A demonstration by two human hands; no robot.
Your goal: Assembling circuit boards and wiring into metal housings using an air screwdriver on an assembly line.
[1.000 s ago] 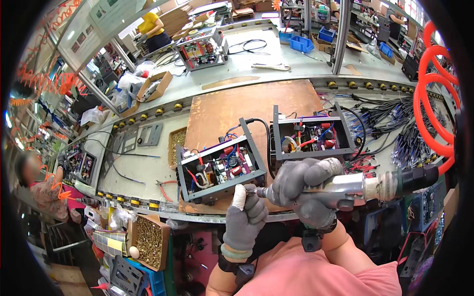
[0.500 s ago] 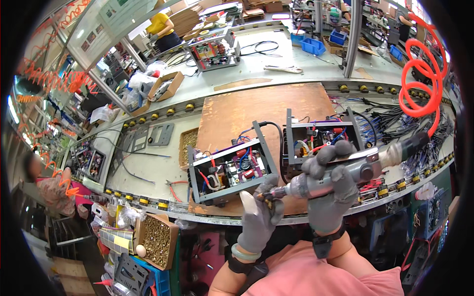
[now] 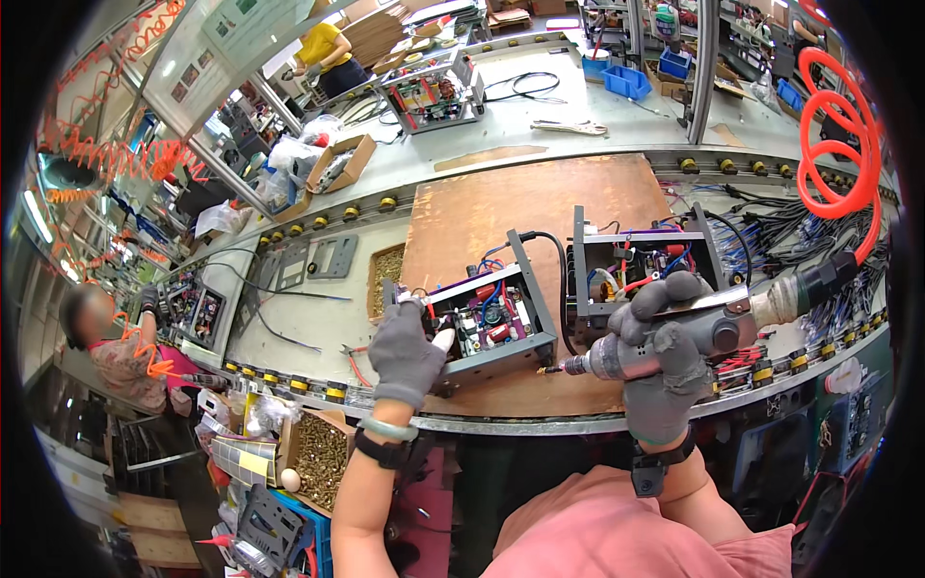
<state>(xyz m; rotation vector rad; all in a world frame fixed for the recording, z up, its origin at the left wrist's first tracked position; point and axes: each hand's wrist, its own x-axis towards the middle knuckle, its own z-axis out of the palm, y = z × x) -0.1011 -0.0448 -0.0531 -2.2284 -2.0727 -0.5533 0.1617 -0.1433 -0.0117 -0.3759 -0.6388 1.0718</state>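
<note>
My right hand [image 3: 670,385], in a grey glove, is closed around a pneumatic screwdriver [image 3: 725,335]. The tool lies nearly level, its bit [image 3: 551,369] pointing left beside the nearer open grey metal chassis [image 3: 501,362]. That chassis holds circuit parts with red and blue wires. My gloved left hand [image 3: 407,354] is closed over the left end of the chassis; some of its fingertips are hidden. A second open chassis [image 3: 644,235] with similar parts stands behind the screwdriver. Both rest on a brown board [image 3: 540,197].
A red coiled air hose [image 3: 819,154] runs to the screwdriver. Bundled cables [image 3: 761,226] lie on the right. Red-handled pliers [image 3: 356,366] are left of the nearer chassis. A box of screws [image 3: 323,453] sits below the bench edge. Another person [image 3: 111,352] works at far left.
My left hand has left the screwdriver's bit and moved left and up onto the chassis end. The screwdriver stays in my right hand, its bit now uncovered. The view has shifted slightly.
</note>
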